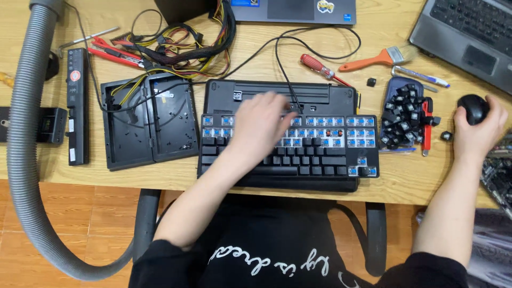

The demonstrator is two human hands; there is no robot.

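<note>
A black mechanical keyboard (pixel 314 154) lies at the desk's front edge, with many keycaps off and blue switches showing in its upper rows. My left hand (pixel 261 125) rests flat on its upper left part, fingers spread and blurred. My right hand (pixel 477 128) is at the far right, cupped over a black computer mouse (pixel 473 108). A pile of loose black keycaps (pixel 404 118) sits on a dark tray between the keyboard and the mouse, with a red tool (pixel 427 125) beside it.
A red screwdriver (pixel 320 67), an orange-handled brush (pixel 373 58) and a pen (pixel 421 76) lie behind the keyboard. An opened black casing (pixel 146 125) and a wire bundle (pixel 186 45) are at left. A grey hose (pixel 24 133) curves down the left side. Two laptops (pixel 469 32) stand at the back.
</note>
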